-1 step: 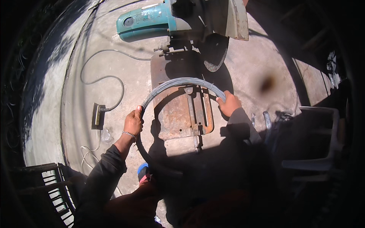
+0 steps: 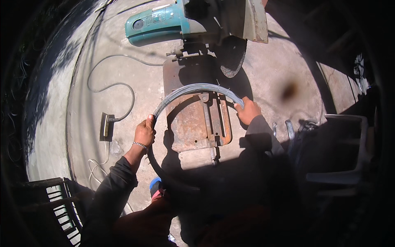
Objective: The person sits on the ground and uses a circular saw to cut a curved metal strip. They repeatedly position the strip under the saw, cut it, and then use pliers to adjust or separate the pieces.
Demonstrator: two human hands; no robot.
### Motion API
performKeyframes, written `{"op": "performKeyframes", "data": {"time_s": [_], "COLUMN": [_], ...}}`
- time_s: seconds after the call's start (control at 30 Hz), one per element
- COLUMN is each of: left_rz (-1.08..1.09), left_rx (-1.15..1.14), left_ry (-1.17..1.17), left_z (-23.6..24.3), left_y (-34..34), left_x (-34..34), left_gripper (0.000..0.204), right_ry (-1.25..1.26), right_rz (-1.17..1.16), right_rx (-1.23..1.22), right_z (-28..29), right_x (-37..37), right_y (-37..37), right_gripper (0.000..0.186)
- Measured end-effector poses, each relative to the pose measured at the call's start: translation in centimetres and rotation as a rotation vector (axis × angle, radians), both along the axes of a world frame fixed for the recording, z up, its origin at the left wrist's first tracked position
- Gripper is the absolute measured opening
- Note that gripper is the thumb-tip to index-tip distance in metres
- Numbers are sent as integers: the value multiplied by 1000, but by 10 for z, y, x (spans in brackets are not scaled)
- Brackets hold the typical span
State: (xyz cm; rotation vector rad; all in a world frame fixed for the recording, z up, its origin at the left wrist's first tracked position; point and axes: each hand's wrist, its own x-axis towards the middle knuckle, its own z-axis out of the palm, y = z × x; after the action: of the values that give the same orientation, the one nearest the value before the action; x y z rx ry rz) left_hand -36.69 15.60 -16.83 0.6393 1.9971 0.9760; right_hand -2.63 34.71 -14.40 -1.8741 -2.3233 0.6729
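Note:
A large coil of thin grey wire is held between my two hands, with short wire ties around it. My left hand is closed around its left side, thumb on top. On the upper right, my right hand grips the coil with the fingers wrapped round it. The coil's lower part fades into dark shadow. Beneath it lies the rusty base of a cut-off saw, with a clamp screw. Beyond the coil are the saw's teal motor and its abrasive disc.
A grey cord curls from the saw to a power strip on the concrete floor at left. Short bent wire bundles lie at right near a pale plastic chair. A slotted crate stands lower left.

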Motion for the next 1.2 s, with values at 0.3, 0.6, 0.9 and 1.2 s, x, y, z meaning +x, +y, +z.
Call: {"op": "performKeyframes", "data": {"time_s": [0.3,0.6,0.9,1.2], "left_rz": [29,-51,-84,-152], "left_rx": [-11,-7,-32,-191], "left_ry": [-76,-19,-40,14], "left_z": [-17,-24,-24,-48], "left_y": [-15,3,6,19], "left_x": [12,10,6,1], "left_gripper": [58,56,56,63], "right_ry": [-113,-23,-32,-127], "right_rz": [-7,-82,-112,-165], "right_rx": [9,44,-4,-83], "right_z": [-26,-44,-43,-42], "right_x": [-4,9,5,2], "right_y": [21,10,6,10], "right_gripper": [40,36,34,33]}}
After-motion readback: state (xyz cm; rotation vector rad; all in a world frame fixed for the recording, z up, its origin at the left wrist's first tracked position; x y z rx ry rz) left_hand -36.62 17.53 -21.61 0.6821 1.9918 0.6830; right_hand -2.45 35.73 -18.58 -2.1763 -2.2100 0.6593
